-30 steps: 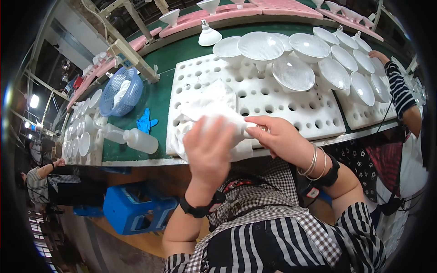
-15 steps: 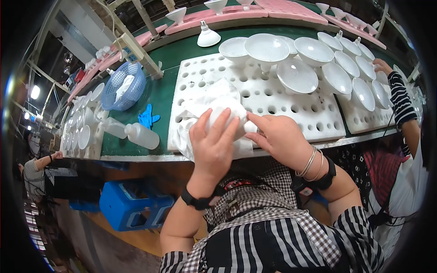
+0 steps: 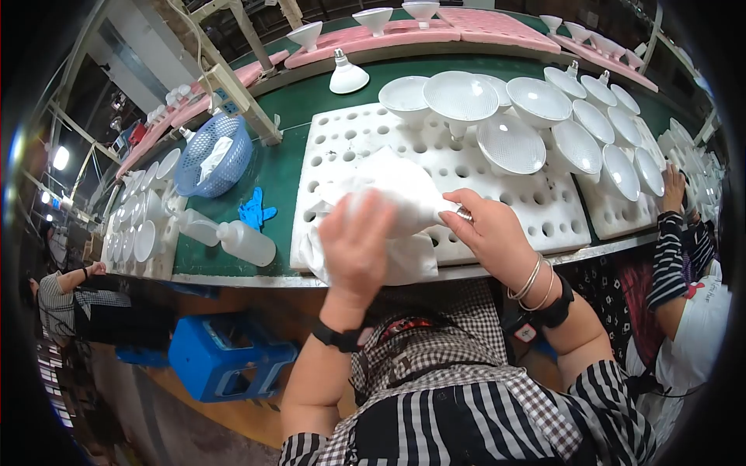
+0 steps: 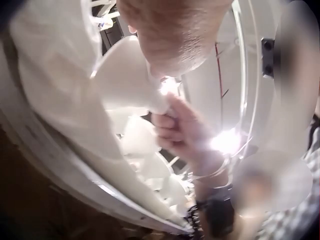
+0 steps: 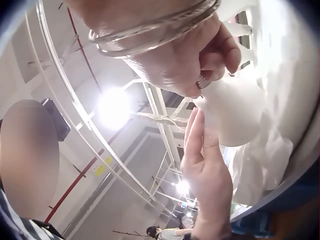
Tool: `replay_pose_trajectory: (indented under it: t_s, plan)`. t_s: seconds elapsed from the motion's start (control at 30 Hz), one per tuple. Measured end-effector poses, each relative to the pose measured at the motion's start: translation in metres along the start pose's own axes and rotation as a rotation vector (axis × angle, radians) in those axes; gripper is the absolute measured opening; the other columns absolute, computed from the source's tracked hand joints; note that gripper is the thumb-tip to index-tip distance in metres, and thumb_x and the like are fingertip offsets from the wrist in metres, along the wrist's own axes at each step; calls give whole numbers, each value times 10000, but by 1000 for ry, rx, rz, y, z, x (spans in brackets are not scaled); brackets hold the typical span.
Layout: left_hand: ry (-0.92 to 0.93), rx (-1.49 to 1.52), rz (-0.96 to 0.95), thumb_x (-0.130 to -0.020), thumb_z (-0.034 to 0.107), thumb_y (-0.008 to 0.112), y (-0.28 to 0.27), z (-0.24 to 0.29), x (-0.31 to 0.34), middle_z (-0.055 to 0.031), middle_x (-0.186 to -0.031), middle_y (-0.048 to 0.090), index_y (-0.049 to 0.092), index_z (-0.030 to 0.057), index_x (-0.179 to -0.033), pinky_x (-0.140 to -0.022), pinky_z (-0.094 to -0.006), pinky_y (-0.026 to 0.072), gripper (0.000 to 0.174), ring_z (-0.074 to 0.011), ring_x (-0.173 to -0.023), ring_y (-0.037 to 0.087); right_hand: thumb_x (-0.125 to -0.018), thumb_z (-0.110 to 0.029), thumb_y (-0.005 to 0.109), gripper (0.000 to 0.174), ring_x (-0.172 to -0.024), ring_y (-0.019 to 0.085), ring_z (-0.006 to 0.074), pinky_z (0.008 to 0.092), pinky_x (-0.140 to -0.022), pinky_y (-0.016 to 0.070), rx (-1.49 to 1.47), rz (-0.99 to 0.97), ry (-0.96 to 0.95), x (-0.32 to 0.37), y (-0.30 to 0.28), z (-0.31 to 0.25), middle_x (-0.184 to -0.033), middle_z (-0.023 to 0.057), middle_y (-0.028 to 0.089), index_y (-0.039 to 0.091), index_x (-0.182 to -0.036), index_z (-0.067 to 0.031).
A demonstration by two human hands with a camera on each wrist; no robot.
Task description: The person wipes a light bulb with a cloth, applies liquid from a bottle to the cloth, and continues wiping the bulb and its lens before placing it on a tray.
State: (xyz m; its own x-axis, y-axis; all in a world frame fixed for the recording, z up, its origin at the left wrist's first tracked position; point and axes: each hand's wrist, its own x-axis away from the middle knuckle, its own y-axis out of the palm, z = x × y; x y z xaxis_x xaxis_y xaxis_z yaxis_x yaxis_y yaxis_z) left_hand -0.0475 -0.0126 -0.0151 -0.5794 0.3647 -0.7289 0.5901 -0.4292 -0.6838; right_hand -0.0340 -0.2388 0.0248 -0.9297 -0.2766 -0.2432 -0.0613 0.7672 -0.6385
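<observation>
My right hand (image 3: 493, 233) pinches the narrow base end of a white reflector lamp (image 5: 235, 112), held tilted over the near left part of a white foam board (image 3: 342, 132). Against the lamp's side lies my left hand (image 3: 357, 248), blurred in the head view. In the right wrist view its fingers (image 5: 194, 132) are straight along the lamp. A crumpled white cloth (image 3: 416, 260) spreads under the lamp and over the board's front edge. The lamp's wide face is hidden by my left hand in the head view.
Several white lamps (image 3: 510, 145) stand face up in the board's holes. One lamp (image 3: 347, 75) sits face down behind it. To the left are a blue basket (image 3: 186, 167), a blue glove (image 3: 256, 210) and white bottles (image 3: 247, 243). Another person's hand (image 3: 673, 189) reaches in at right.
My left hand slides over the lamp, blurred, sharper, then blurred again. My right hand keeps its pinch and has shifted slightly right. The other person's hand at right has come nearer.
</observation>
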Motion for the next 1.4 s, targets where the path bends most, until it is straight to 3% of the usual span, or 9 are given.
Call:
replay_pose_trajectory:
  t_s: [0.2, 0.4, 0.57, 0.73, 0.8, 1.0, 1.2, 1.3, 1.4]
  plan:
    - [-513, 94, 246, -796, 15, 602, -2, -21, 9, -128, -1287, 620, 677, 83, -1210, -972, -470, 414, 426, -360, -1199, 526, -957, -307, 611, 363, -662, 652, 281, 383, -646, 503, -71, -6, 116, 5, 1, 13, -798, 165, 684, 586, -1172, -15]
    - [31, 2, -38, -871, 6, 567, 1, 16, -15, -176, -1281, 611, 663, 45, -1211, -999, -482, 404, 356, -359, -1167, 537, -1000, -298, 538, 359, -501, 501, 104, 287, -454, 439, -563, -111, 371, 5, -5, 10, -702, 17, 560, 562, -1209, -7]
    - [-492, 427, 257, -868, 36, 609, 1, -12, -28, -160, -1296, 602, 668, 60, -1203, -1001, -438, 415, 341, -351, -1169, 534, -1007, -289, 501, 404, -430, 375, 55, 222, -387, 402, -1215, -348, 694, 2, -25, 13, -658, -13, 473, 493, -1309, -21]
    - [-137, 66, -1, -834, 64, 643, -2, 15, -41, -135, -1262, 622, 693, 104, -1173, -990, -443, 414, 345, -367, -1145, 534, -1012, -311, 513, 511, -448, 433, 77, 247, -449, 440, -774, -371, 537, 4, -13, 5, -639, 22, 524, 448, -1430, -26]
    - [-146, 70, 22, -821, 58, 647, 3, 9, -43, -132, -1255, 629, 695, 97, -1155, -976, -446, 414, 340, -369, -1118, 541, -983, -293, 561, 495, -585, 620, 279, 382, -569, 496, -61, -133, -1, 9, -4, 3, -720, 158, 650, 492, -1375, 2]
    - [-459, 121, 136, -827, 42, 626, -4, -33, -25, -125, -1250, 633, 689, 86, -1155, -947, -456, 427, 337, -366, -1115, 539, -963, -274, 579, 452, -687, 648, 348, 435, -629, 495, 63, -57, -87, 15, 7, -12, -740, 180, 663, 539, -1299, 27]
    - [13, -11, -83, -834, 102, 583, -11, 12, -32, -82, -1208, 659, 683, 120, -1158, -916, -465, 416, 340, -355, -1087, 553, -944, -271, 596, 450, -688, 648, 349, 447, -633, 495, 150, -100, -106, 11, 8, -22, -736, 171, 665, 549, -1287, 17]
    - [-366, 14, 22, -825, 49, 593, -7, -45, -30, -93, -1209, 660, 687, 95, -1140, -913, -442, 427, 332, -345, -1102, 563, -941, -272, 601, 450, -687, 648, 345, 437, -636, 496, 123, -57, -86, 12, 9, -15, -743, 169, 668, 556, -1290, 8]
    - [-299, -21, 163, -820, 14, 584, -17, -28, -29, -98, -1209, 658, 686, 91, -1151, -912, -430, 431, 355, -333, -1113, 563, -947, -282, 601, 449, -672, 641, 331, 415, -649, 500, -6, -38, 2, 6, 6, -12, -756, 173, 667, 570, -1294, 2]
